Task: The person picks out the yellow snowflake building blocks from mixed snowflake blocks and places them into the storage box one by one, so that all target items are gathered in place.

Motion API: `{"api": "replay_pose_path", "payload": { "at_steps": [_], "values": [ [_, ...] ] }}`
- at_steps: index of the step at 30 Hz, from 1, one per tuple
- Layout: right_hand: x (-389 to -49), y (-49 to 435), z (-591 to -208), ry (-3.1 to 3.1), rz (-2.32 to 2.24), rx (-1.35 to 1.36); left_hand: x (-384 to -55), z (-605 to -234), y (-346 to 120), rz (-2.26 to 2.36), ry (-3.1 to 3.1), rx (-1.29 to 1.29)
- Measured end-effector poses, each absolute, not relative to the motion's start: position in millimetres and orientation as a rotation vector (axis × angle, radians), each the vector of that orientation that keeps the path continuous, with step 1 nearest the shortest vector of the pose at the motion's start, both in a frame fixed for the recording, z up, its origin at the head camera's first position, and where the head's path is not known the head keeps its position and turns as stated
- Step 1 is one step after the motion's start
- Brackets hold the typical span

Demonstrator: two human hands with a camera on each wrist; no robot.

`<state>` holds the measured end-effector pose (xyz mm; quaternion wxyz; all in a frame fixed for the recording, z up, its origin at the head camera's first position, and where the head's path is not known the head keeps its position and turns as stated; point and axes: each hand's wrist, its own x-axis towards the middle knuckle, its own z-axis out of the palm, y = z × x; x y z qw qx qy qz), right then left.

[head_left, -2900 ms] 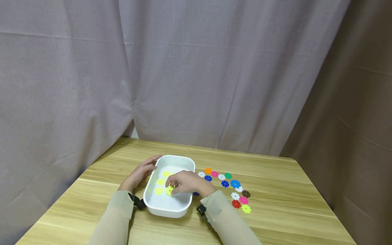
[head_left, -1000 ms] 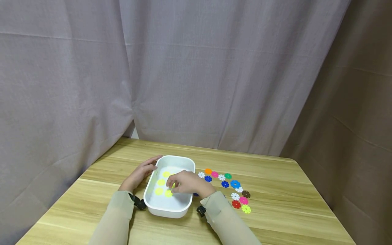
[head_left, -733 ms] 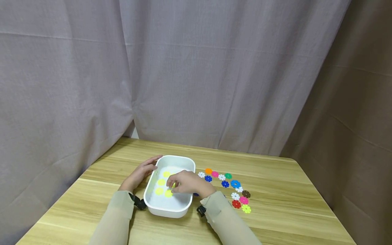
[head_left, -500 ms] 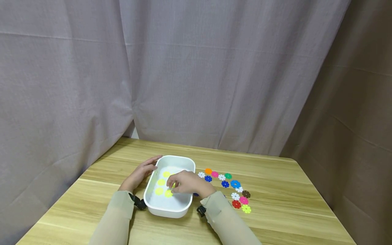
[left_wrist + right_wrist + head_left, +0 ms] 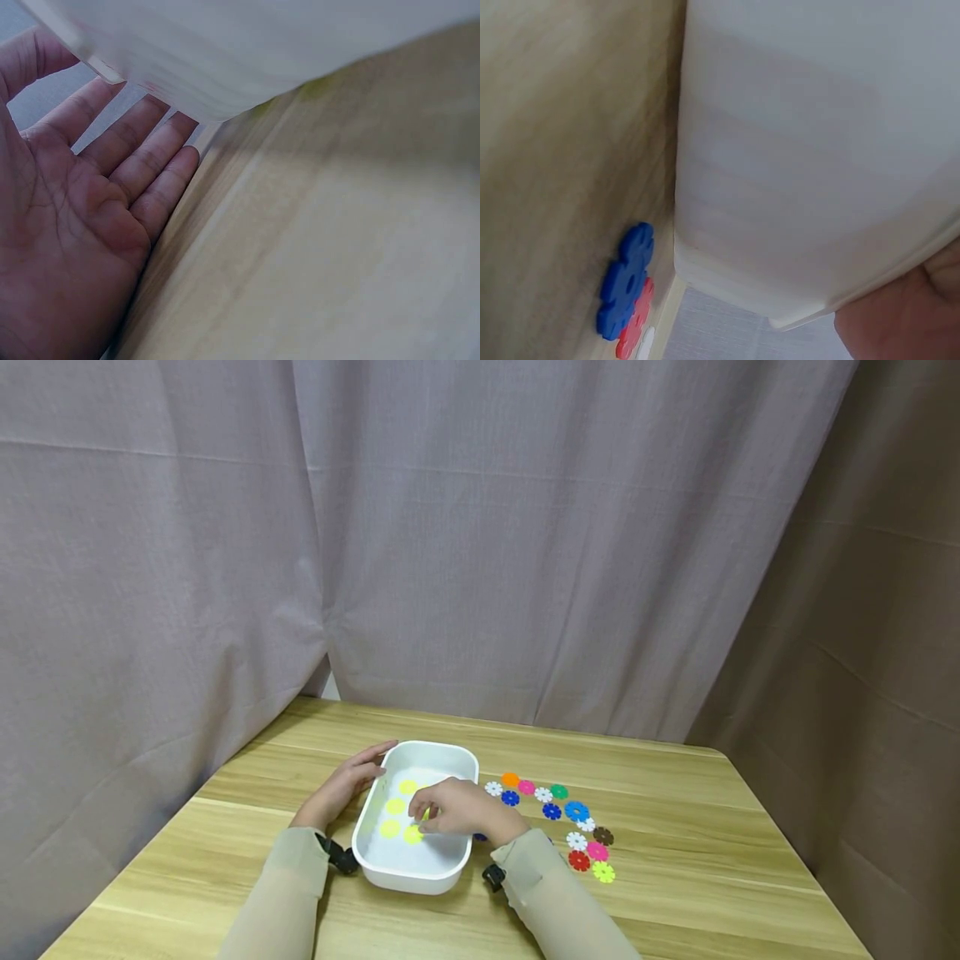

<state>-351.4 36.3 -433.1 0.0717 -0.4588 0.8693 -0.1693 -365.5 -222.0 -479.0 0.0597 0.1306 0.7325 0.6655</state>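
Note:
In the head view, a white plastic tray sits on the wooden table, with several yellow snowflake discs lying flat on its floor. My left hand rests against the tray's left side, its thumb at the rim. The left wrist view shows this hand with extended fingers touching the outer wall. Over the right rim reaches my right hand, fingers loosely bent and thumb apart, just above a yellow disc. Its fingers partly cover other yellow discs. In the right wrist view, the tray wall hides most of that hand.
To the tray's right, several snowflake discs lie scattered on the table: a light blue one, a brown one, a red one, a yellow one and others. Grey curtains hang behind the table.
About three seconds ago a yellow disc stood tilted at my right fingertips; now it lies flat on the tray floor. In the last second both hands have stayed almost still.

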Motion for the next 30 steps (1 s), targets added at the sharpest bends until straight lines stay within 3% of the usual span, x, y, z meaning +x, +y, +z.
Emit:
{"api": "replay_pose_path", "payload": {
  "at_steps": [30],
  "values": [
    [-351.2,40.7,-436.2,2.598,-0.675,-1.478,-366.0,-479.7,-222.1,2.017,2.218,0.422]
  ]
}}
